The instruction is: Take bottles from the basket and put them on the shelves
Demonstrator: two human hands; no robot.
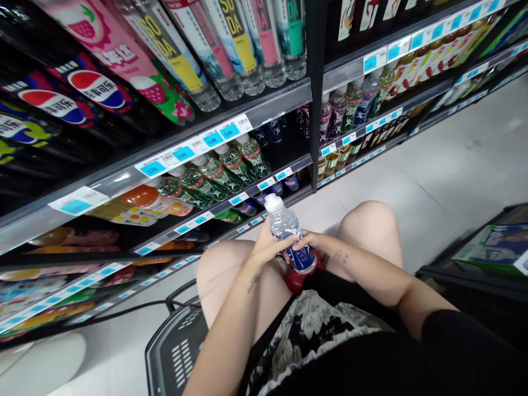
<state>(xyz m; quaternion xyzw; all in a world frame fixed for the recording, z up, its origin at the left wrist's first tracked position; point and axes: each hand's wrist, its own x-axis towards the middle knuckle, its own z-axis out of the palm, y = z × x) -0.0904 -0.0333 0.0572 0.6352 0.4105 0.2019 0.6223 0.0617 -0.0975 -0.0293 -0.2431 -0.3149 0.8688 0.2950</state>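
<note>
Above my lap, both hands are around a clear drink bottle (pixel 284 221) with a white cap and a dark blue label. The bottle tilts, its cap pointing away from me toward the shelves. My left hand (pixel 270 245) wraps its left side, with the thumb across the label. On the other side, my right hand (pixel 307 241) has its fingers against the label; part of its grip is hidden behind the bottle. Something red (pixel 294 281) shows just under the bottle between my thighs, too covered to make out.
Shelves with soda bottles (pixel 247 44), cola bottles (pixel 99 82) and green-labelled bottles (pixel 214 173) rise ahead and left. A black shopping basket (pixel 154 335) stands on the floor at my left. At right is a dark display with a blue-green package (pixel 490 247). Pale tiled floor (pixel 449 165) runs between.
</note>
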